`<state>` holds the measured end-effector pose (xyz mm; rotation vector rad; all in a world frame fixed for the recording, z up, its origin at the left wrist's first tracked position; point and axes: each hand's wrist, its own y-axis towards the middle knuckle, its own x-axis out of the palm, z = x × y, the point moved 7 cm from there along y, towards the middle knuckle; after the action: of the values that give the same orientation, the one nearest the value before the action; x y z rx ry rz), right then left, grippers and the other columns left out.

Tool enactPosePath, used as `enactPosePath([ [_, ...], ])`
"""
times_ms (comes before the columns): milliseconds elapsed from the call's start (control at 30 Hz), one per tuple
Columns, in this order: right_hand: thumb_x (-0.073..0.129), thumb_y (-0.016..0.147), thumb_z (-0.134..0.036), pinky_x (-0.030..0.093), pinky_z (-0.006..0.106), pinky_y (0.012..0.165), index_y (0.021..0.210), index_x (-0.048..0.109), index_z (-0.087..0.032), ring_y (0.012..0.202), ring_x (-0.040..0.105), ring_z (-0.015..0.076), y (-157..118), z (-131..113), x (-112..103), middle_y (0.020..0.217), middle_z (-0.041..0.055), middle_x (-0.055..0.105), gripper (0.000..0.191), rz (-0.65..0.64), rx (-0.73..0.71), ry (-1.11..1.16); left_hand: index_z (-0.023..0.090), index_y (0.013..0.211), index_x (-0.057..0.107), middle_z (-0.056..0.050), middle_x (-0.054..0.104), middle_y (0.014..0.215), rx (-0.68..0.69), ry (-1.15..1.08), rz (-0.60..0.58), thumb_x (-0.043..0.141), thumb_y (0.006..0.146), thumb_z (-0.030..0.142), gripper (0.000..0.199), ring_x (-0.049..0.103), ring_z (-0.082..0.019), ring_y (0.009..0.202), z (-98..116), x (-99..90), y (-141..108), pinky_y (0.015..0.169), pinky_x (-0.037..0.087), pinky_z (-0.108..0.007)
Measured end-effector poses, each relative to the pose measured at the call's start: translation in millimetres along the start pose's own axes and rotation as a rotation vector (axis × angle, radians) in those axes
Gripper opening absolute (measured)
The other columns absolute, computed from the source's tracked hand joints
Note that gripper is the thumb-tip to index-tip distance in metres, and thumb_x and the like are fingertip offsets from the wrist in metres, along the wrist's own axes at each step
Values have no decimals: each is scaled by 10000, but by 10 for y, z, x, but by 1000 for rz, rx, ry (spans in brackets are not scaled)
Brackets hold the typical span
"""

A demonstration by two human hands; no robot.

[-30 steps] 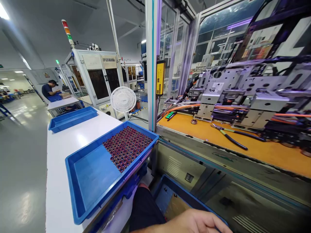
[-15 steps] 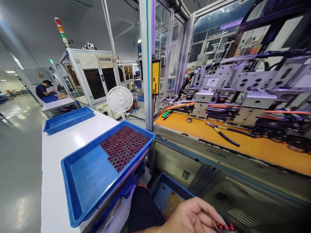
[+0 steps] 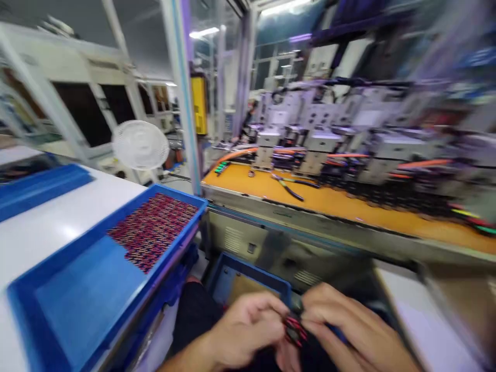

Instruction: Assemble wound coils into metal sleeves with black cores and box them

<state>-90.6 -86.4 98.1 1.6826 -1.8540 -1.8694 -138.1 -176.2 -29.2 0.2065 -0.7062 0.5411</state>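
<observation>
Low in the head view, my left hand point(image 3: 246, 325) has its fingers curled around a small cluster of red-and-black parts point(image 3: 295, 330). Blur hides what kind of parts they are. My right hand point(image 3: 344, 323) reaches in from the other side, its fingertips pinched together at the cluster's edge. Whether a single piece sits between those fingertips is hidden. To the left, a blue tray point(image 3: 77, 294) on the white table carries many small red-and-dark parts point(image 3: 155, 227) packed at its far end.
Beyond my hands, a machine bench with an orange top point(image 3: 248, 181) holds pliers point(image 3: 289, 187) and metal fixtures point(image 3: 320, 147). A blue bin point(image 3: 251, 271) stands below it. A white fan point(image 3: 140, 144) and another blue tray point(image 3: 46, 188) are at left.
The view has swung right and blurred. My right hand has come into view and meets my left hand at the cluster. My left hand appears further left in the picture.
</observation>
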Motion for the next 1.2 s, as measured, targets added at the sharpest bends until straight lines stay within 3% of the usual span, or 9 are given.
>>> enactPosePath([
  [133,448,1019,-163,498,202,619,864,562,-191,666,601,108,30,27,-2,719,14,634,194,14,89,77,174,989,664,-4,738,700,-38,-13,-21,741,881,343,215,681,-97,622,116,58,-84,622,488,-175],
  [300,515,997,-191,485,188,633,814,561,-186,680,583,94,-79,222,19,735,8,626,189,108,203,144,204,850,652,5,717,717,122,274,380,804,799,397,250,694,-158,656,283,-136,-140,639,558,-257],
  [367,536,991,-192,485,186,643,818,562,-184,691,578,93,-105,240,14,741,6,623,175,141,223,165,207,809,625,-5,744,849,222,315,416,829,771,352,253,717,-166,681,319,-123,-159,664,594,-287],
  [467,555,977,-168,481,184,655,822,567,-175,695,568,91,-130,244,22,747,7,624,155,173,246,210,201,769,590,-14,751,997,383,411,405,805,787,217,216,739,-159,715,408,-106,-165,682,623,-291],
  [633,590,931,-142,460,184,609,802,588,-163,662,547,84,-191,246,58,730,3,602,131,246,336,281,242,883,644,15,769,919,547,569,396,790,770,99,233,753,-133,834,541,-112,-176,741,608,-194],
  [733,611,880,-144,442,185,574,759,599,-157,624,524,78,-247,293,108,699,-8,571,123,262,512,410,261,975,710,7,781,963,580,665,440,802,750,85,301,753,-134,905,565,-141,-196,808,599,-187],
  [867,633,837,-191,418,181,549,729,597,-144,593,501,60,-340,367,299,695,-17,570,123,147,822,779,263,926,747,-19,781,1089,570,741,424,793,754,77,257,733,-181,1050,549,-164,-189,819,609,-215],
  [1000,805,743,-337,406,174,541,728,575,-138,564,485,44,-456,401,491,641,-48,553,305,71,1083,1109,249,909,744,-22,792,1100,556,683,421,792,750,55,256,754,-193,1028,526,-221,-183,799,627,-223],
  [1200,923,559,-520,419,159,458,776,532,-156,478,511,47,-546,451,605,565,-84,542,578,-9,1190,1262,258,964,731,0,791,1133,623,682,315,781,761,31,309,764,-208,1027,531,-246,-154,852,642,-283],
])
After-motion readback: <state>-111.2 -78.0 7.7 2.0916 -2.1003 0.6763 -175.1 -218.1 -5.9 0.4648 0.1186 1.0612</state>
